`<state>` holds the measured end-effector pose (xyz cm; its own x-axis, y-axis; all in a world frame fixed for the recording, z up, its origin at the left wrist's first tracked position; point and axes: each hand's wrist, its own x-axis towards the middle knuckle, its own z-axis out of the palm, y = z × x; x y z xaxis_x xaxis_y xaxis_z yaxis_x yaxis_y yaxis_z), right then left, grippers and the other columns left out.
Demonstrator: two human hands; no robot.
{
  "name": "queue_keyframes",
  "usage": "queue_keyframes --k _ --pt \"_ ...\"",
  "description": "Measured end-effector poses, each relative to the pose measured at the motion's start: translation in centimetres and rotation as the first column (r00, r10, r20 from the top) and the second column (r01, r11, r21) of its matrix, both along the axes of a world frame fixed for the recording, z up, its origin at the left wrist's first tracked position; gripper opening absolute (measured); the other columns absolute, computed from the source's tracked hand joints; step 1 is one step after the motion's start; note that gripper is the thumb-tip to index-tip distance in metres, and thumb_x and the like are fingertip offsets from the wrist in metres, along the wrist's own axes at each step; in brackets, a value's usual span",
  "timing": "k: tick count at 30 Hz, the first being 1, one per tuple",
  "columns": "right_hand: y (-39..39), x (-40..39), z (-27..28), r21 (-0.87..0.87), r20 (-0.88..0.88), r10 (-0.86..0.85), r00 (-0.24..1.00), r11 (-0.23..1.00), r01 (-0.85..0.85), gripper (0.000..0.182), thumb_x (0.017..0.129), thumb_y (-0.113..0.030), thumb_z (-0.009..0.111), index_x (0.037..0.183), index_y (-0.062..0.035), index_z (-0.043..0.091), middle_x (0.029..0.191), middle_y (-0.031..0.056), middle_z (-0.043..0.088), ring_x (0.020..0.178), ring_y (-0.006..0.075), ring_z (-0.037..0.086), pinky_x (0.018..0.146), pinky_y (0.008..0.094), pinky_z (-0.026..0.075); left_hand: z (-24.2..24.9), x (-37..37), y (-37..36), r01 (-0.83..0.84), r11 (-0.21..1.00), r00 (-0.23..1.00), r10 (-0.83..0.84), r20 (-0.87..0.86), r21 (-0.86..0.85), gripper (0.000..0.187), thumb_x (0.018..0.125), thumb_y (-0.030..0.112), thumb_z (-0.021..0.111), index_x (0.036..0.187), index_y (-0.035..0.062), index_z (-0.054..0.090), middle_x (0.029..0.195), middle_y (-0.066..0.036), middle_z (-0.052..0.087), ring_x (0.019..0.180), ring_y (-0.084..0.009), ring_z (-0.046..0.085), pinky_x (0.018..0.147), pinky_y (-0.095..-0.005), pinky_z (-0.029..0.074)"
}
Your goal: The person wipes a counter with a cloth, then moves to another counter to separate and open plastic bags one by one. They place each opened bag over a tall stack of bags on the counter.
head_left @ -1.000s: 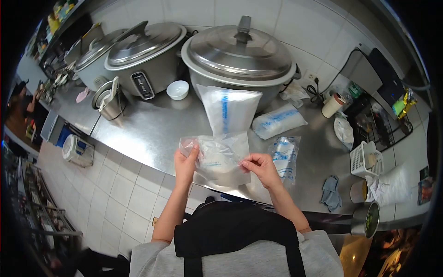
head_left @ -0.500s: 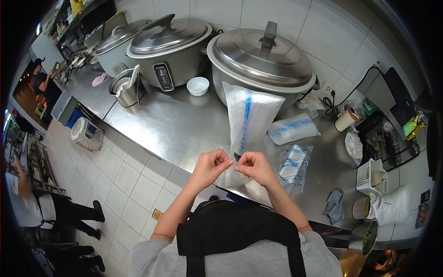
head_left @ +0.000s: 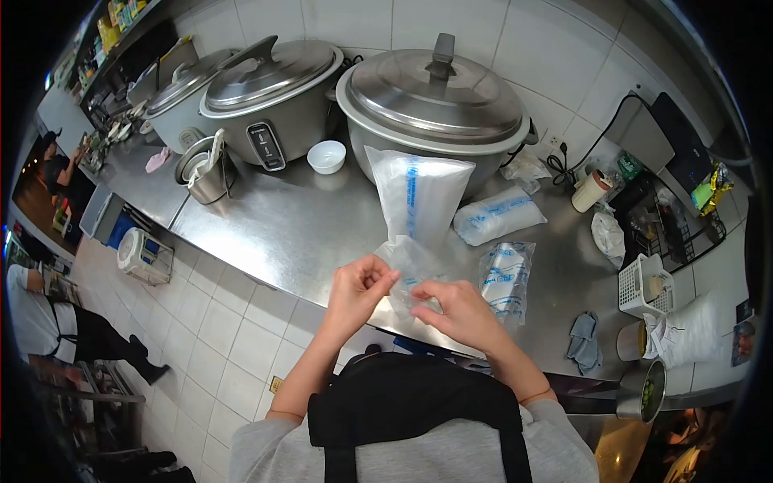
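A thin clear plastic bag (head_left: 412, 262) lies between my hands at the counter's front edge. My left hand (head_left: 359, 291) is closed in a pinch at the bag's left side. To the right of the bag, my right hand (head_left: 459, 314) has its thumb and forefinger apart, close to the plastic. Just behind stands an upright pack of plastic bags (head_left: 423, 189) with blue print, leaning toward the large rice cooker (head_left: 435, 105). Right of it lie a rolled pack of bags (head_left: 499, 216) and a flatter blue-printed pack (head_left: 507, 278).
Two more rice cookers (head_left: 270, 101) (head_left: 181, 105) line the wall. A white bowl (head_left: 326, 157) and a metal pot (head_left: 205, 173) sit before them. At right are a blue cloth (head_left: 583, 342), a white basket (head_left: 644, 286) and a metal pan (head_left: 642, 392). Another person (head_left: 48, 322) is at far left.
My hands have moved apart; my right thumb and forefinger have spread from their pinch. The clear bag now stands higher between them. The view has shifted slightly, and the person at left has moved.
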<state>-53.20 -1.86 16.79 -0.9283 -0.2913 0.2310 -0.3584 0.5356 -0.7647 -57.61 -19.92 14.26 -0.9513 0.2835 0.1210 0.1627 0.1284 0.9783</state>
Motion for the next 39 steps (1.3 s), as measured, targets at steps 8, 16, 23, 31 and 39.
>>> queue_keyframes --k 8,16,23,31,39 --pt "2.4 -0.9 4.9 0.275 -0.142 0.378 0.915 0.903 -0.330 0.011 0.071 -0.010 0.065 0.076 -0.0038 0.058 0.068 0.0081 0.054 0.055 0.0222 0.055 0.049 0.0306 0.040 8.6 1.2 -0.1 0.159 0.906 0.804 -0.350 -0.481 -0.393 0.027 0.074 0.018 0.065 0.094 0.0031 0.056 0.090 -0.009 0.057 0.055 -0.0205 0.055 0.051 -0.0304 0.042" --pt "7.0 -1.8 10.0 0.102 0.252 0.222 0.942 0.962 -0.254 0.018 0.072 -0.010 0.068 0.088 -0.0042 0.062 0.060 -0.0011 0.051 0.049 0.0034 0.041 0.044 0.0199 0.033 8.9 -4.3 -2.5 0.610 0.621 0.655 -0.745 -0.129 -0.493 0.024 0.076 0.024 0.065 0.074 0.0011 0.059 0.068 -0.007 0.061 0.054 -0.0182 0.056 0.050 -0.0294 0.043" --pt "8.5 -6.8 7.4 -0.732 0.234 0.419 0.877 0.670 -0.125 0.010 0.079 -0.010 0.062 0.084 -0.0022 0.059 0.065 -0.0022 0.055 0.053 0.0035 0.049 0.043 0.0162 0.037 8.9 -9.9 -1.7 0.586 0.739 0.757 -0.646 0.101 0.334 0.015 0.087 0.020 0.053 0.078 0.0097 0.059 0.074 -0.003 0.064 0.044 -0.0001 0.046 0.037 -0.0137 0.031" --pt "6.5 -13.0 1.4 -0.817 0.538 0.159 0.828 0.343 0.464 0.010 0.082 -0.010 0.057 0.087 -0.0018 0.058 0.078 0.0077 0.060 0.066 0.0148 0.059 0.056 0.0279 0.051 3.1 -18.6 1.1 0.340 0.526 0.444 -0.821 0.360 0.780 0.012 0.086 0.012 0.051 0.090 0.0019 0.054 0.072 -0.004 0.060 0.044 -0.0044 0.047 0.037 -0.0155 0.039" --pt "6.3 -13.2 -5.4 -0.742 0.618 0.149 0.772 0.436 0.510 0.014 0.081 -0.009 0.056 0.092 -0.0026 0.059 0.078 0.0074 0.061 0.060 0.0132 0.059 0.052 0.0264 0.050 -7.0 -19.1 1.7 0.125 0.689 0.470 -0.675 0.569 0.714 0.014 0.084 0.008 0.046 0.087 -0.0025 0.055 0.067 -0.004 0.055 0.039 -0.0028 0.043 0.030 -0.0147 0.034"
